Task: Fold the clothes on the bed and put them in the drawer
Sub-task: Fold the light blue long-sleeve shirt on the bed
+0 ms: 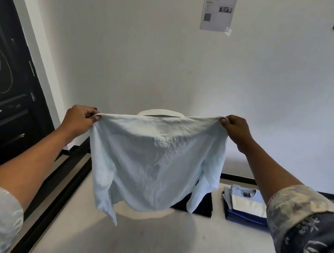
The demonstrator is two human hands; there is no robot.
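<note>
Dark door (pixel 6 84) at left edge of frame. Left hand (pixel 80 118), centre left, fingers pinched on shoulder of pale blue shirt (pixel 151 161). Shirt hangs spread in mid-frame above bed (pixel 132 240), collar up, sleeves dangling. Right hand (pixel 235 130), centre right, fingers clamped on other shoulder. Dark folded garment (pixel 203 207) behind shirt's lower edge. Stack of folded clothes (pixel 244 205) on bed, lower right. Paper notice (pixel 218 8) on wall, upper right.

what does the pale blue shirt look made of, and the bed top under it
Pale blue shirt: probably thin woven cotton or linen, matte; it hangs limp with fine creases. Bed top: matte off-white cloth, likely a sheet or mattress cover; weave too fine to tell.
</note>
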